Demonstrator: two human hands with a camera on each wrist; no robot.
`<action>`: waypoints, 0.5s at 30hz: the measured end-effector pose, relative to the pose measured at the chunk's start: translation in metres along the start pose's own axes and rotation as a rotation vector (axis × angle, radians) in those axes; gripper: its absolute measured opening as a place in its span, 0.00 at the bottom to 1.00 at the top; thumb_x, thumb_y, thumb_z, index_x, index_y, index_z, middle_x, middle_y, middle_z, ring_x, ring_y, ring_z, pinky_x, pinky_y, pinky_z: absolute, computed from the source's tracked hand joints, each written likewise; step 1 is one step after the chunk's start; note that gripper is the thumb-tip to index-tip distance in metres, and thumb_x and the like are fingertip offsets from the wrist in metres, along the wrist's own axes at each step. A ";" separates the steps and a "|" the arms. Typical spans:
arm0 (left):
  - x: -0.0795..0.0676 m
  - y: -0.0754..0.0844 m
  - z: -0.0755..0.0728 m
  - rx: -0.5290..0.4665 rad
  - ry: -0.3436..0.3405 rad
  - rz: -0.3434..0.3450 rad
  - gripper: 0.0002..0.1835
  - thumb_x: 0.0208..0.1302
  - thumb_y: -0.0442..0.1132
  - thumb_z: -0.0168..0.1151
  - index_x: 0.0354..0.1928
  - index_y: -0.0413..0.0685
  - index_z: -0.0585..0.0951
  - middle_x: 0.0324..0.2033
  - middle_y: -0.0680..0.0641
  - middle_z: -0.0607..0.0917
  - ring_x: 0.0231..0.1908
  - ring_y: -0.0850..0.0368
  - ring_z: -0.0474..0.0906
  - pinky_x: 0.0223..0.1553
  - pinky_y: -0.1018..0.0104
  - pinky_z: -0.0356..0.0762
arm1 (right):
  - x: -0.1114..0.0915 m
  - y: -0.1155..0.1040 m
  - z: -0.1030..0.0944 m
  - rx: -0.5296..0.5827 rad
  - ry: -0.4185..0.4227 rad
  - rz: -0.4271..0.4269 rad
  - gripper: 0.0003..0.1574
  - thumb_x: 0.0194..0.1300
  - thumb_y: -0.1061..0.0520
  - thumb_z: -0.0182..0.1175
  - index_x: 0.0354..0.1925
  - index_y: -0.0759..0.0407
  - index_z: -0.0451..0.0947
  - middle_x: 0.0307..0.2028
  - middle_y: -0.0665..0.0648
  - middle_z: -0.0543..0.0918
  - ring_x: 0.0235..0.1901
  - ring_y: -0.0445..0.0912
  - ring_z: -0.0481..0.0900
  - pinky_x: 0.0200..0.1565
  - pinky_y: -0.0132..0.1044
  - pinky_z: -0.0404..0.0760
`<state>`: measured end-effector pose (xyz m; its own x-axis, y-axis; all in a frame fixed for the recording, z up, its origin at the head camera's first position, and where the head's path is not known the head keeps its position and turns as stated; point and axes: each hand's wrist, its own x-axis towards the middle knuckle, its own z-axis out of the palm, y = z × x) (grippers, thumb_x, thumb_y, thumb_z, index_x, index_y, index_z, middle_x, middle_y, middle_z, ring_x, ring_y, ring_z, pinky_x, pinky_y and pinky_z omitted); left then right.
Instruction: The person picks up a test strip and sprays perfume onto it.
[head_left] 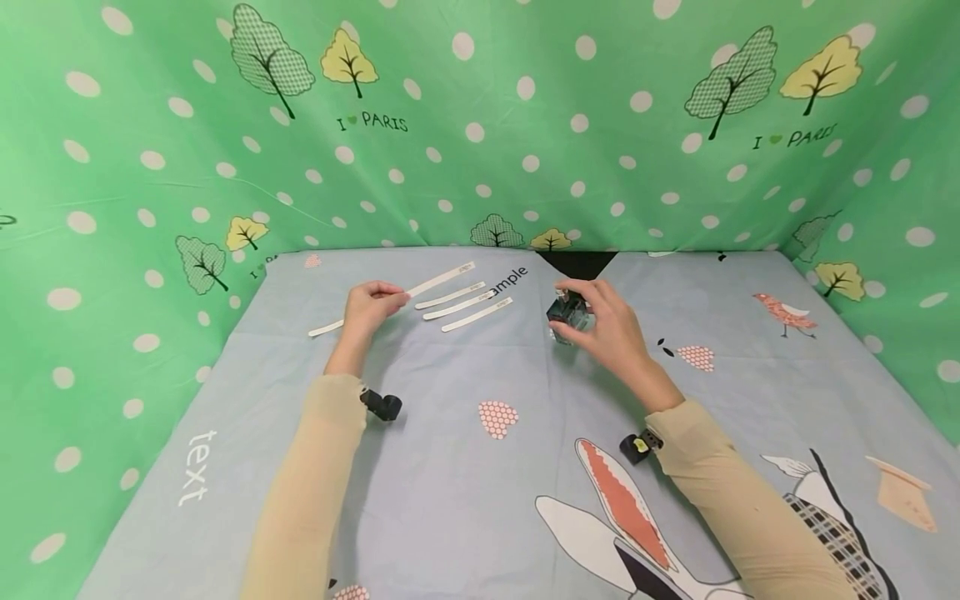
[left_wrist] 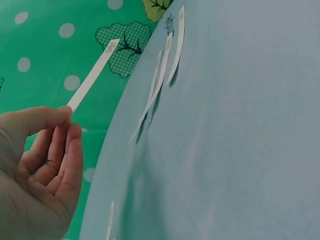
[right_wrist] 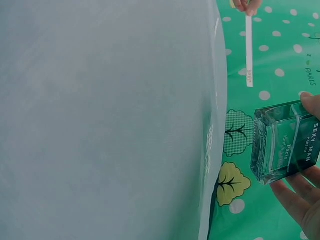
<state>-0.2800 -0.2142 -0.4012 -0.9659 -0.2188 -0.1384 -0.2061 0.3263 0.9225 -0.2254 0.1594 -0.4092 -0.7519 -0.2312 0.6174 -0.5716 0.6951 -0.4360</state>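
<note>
My left hand pinches a white perfume test strip between thumb and fingers. The strip's printed end points away to the right, above the cloth, and shows plainly in the left wrist view as a slim strip. With thumb and fingers round its sides, my right hand holds a perfume bottle of dark teal glass. "SEXY MAN" is lettered on the bottle in the right wrist view. Between the hands, three more test strips lie side by side on the cloth.
One further strip lies left of the left hand, partly hidden behind the wrist. A grey-blue printed cloth covers the table. Behind it hangs a green dotted curtain, which also comes round both sides.
</note>
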 end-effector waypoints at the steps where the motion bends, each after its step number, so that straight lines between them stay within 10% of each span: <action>1: -0.001 0.001 0.000 -0.005 -0.006 0.006 0.12 0.62 0.39 0.69 0.44 0.39 0.83 0.26 0.61 0.81 0.32 0.67 0.82 0.51 0.65 0.85 | 0.000 0.000 0.000 0.000 0.000 0.001 0.37 0.52 0.52 0.78 0.59 0.47 0.76 0.46 0.62 0.79 0.37 0.53 0.80 0.36 0.46 0.84; 15: -0.017 0.014 0.007 -0.040 -0.040 0.067 0.11 0.61 0.37 0.69 0.42 0.37 0.82 0.23 0.62 0.81 0.34 0.61 0.84 0.40 0.78 0.83 | 0.000 0.000 0.000 0.003 -0.015 -0.002 0.37 0.52 0.51 0.78 0.60 0.47 0.76 0.47 0.62 0.79 0.38 0.54 0.80 0.38 0.46 0.84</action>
<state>-0.2676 -0.1997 -0.3883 -0.9830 -0.1602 -0.0895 -0.1351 0.3019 0.9437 -0.2252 0.1598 -0.4091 -0.7555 -0.2425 0.6087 -0.5743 0.6922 -0.4370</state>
